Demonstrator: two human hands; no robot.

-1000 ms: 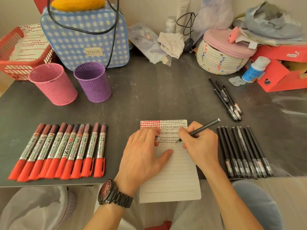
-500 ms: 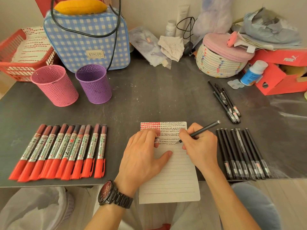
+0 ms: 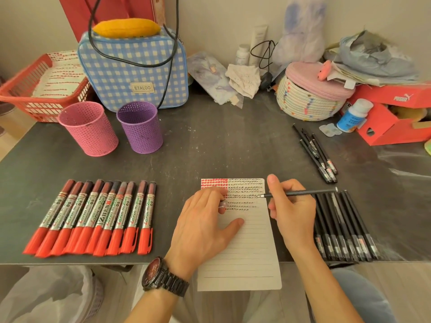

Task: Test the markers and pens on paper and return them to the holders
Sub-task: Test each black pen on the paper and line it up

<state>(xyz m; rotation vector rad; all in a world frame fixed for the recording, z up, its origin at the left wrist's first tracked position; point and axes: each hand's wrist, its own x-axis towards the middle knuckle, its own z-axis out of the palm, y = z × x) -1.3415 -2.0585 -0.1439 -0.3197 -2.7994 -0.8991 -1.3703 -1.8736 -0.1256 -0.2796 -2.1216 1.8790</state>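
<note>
- Right grip (image 3: 291,213) is closed round a slim black pen (image 3: 323,191), thumb up and fingers curled beneath the barrel. The pen lies almost level, its tip pointing left at the right edge of the white lined paper sheet (image 3: 245,252). Whether the tip touches the sheet cannot be told.
- Left grip (image 3: 205,227) rests palm-down on the sheet, thumb stretched across the lines. Its curled fingertips pinch a small clear pen cap (image 3: 222,203).
- At the top of the sheet there is a patch of red marks on the left and rows of small black marks to the right. Its near end hangs over the edge of the dark grey surface (image 3: 221,148).
- Red-capped markers with silver labels (image 3: 93,217) lie side by side in a row left of the sheet, caps toward the person.
- More black pens (image 3: 345,224) lie in a close row just right of the right grip, and a smaller bunch of black pens (image 3: 317,152) lies farther back.
- A pink perforated holder (image 3: 89,129) and a purple perforated holder (image 3: 141,127) stand upright just beside each other at the back left, well apart from the sheet.
- Behind them are a blue-and-white checked bag (image 3: 133,71) and a red plastic basket (image 3: 28,94).
- A black wristwatch (image 3: 165,278) sits on the left wrist.
</note>
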